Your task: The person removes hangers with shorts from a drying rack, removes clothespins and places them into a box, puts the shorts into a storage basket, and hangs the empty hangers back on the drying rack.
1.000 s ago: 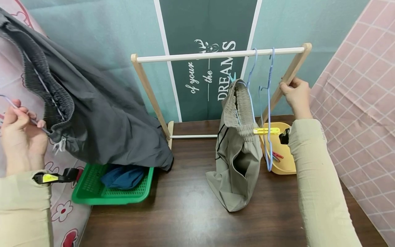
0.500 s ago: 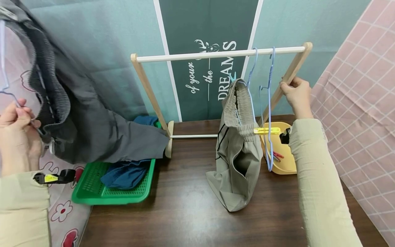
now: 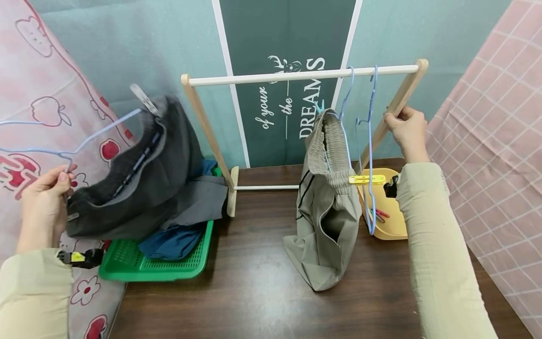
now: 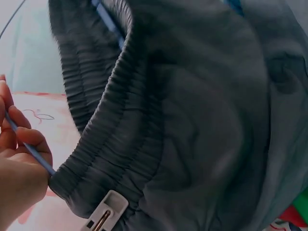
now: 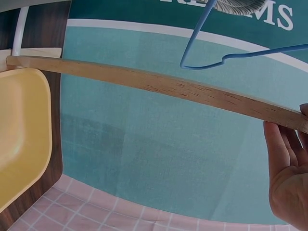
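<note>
My left hand [image 3: 44, 202] pinches the wire of a light blue clothes hanger [image 3: 103, 132] at the left. Dark grey elastic-waist pants [image 3: 169, 165] hang from it, their waistband tilted and legs sagging over the green basket. A white clothespin [image 3: 146, 101] clips the far end of the waistband; in the left wrist view another clothespin [image 4: 107, 211] is on the near end. My right hand [image 3: 408, 132] grips the right wooden post [image 3: 398, 101] of a small clothes rack with a white rail [image 3: 271, 78]. In the right wrist view, the fingers are on the post from below.
Olive-grey pants [image 3: 330, 235] hang on the rail by a blue hanger, held with blue and yellow clothespins [image 3: 367, 180]. Bare blue hangers [image 3: 371, 141] hang to their right. A yellow bin [image 3: 395, 226] with clothespins sits below; the green basket [image 3: 148, 274] holds blue clothing [image 3: 171, 244].
My left hand has shifted right and swung the dark grey pants round, so the waistband now slants up toward the rack and the hanger's hook side points left. The right hand stays put.
</note>
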Motion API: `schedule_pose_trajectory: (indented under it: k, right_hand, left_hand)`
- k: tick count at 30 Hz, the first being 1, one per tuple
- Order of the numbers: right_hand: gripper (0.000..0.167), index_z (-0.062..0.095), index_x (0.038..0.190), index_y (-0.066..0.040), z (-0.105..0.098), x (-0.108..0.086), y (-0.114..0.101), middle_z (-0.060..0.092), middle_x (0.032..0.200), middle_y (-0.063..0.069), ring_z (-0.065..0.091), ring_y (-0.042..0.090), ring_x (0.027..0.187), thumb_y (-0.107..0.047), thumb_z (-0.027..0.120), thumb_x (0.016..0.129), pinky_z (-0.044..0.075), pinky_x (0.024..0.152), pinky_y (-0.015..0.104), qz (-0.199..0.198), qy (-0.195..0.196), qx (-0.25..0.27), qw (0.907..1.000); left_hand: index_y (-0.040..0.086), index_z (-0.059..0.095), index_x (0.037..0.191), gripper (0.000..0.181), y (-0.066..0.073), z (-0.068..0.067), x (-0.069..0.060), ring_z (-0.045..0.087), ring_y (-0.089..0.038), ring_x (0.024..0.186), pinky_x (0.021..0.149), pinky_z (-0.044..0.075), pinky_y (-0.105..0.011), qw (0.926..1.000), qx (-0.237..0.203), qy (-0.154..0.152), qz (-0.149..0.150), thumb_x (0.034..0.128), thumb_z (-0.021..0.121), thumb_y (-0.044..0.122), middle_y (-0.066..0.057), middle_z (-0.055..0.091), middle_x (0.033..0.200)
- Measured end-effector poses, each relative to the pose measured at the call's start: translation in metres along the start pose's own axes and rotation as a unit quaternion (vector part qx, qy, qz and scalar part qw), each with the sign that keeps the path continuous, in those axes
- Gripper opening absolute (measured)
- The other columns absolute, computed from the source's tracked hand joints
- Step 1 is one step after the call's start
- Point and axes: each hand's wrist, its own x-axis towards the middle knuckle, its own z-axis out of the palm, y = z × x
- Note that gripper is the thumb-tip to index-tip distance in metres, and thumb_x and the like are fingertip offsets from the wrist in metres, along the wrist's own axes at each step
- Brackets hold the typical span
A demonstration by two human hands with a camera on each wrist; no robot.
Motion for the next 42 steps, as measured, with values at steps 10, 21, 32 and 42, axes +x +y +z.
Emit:
schedule_pose_trajectory:
  k: [10, 21, 32, 42]
  right_hand:
    - [0.042, 0.058, 0.132, -0.017, -0.001, -0.003, -0.002, 0.066, 0.108, -0.014, 0.058, -0.005, 0.091, -0.028, 0.056, 0.092, 0.048, 0.099, 0.024, -0.003, 0.005, -0.005, 1.0000]
    - [0.046, 0.052, 0.137, -0.014, -0.002, -0.005, 0.001, 0.062, 0.116, -0.007, 0.057, 0.000, 0.099, -0.030, 0.054, 0.094, 0.045, 0.103, 0.027, -0.009, -0.017, 0.022, 0.9996]
    - [0.062, 0.030, 0.150, -0.016, -0.019, -0.010, 0.005, 0.047, 0.142, -0.002, 0.042, 0.017, 0.133, -0.025, 0.055, 0.095, 0.034, 0.113, 0.027, -0.004, -0.113, 0.052, 0.9922]
    - [0.062, 0.041, 0.139, -0.014, -0.034, -0.037, -0.041, 0.046, 0.106, -0.007, 0.048, 0.005, 0.095, 0.015, 0.041, 0.084, 0.044, 0.067, 0.007, 0.029, 0.024, 0.273, 0.9612]
  left_hand:
    - [0.005, 0.074, 0.088, 0.025, -0.019, -0.020, -0.007, 0.053, -0.008, 0.072, 0.066, 0.037, -0.015, 0.9934, 0.064, -0.087, -0.038, 0.0939, 0.051, -0.001, 0.001, 0.070, 0.074]
    - [0.017, 0.075, 0.087, 0.025, -0.039, -0.024, -0.025, 0.050, 0.000, 0.077, 0.070, 0.034, -0.013, 0.9814, 0.174, -0.077, -0.026, 0.0941, 0.055, 0.002, 0.014, 0.069, 0.081]
    - [0.028, 0.072, 0.083, 0.027, -0.051, -0.022, -0.034, 0.047, 0.003, 0.076, 0.069, 0.035, -0.009, 0.9551, 0.285, -0.080, -0.011, 0.0941, 0.057, 0.007, 0.021, 0.063, 0.078]
    - [0.029, 0.072, 0.083, 0.018, -0.051, -0.018, -0.034, 0.047, 0.004, 0.075, 0.067, 0.035, -0.008, 0.9509, 0.304, -0.061, -0.004, 0.0918, 0.063, 0.016, 0.022, 0.063, 0.075]
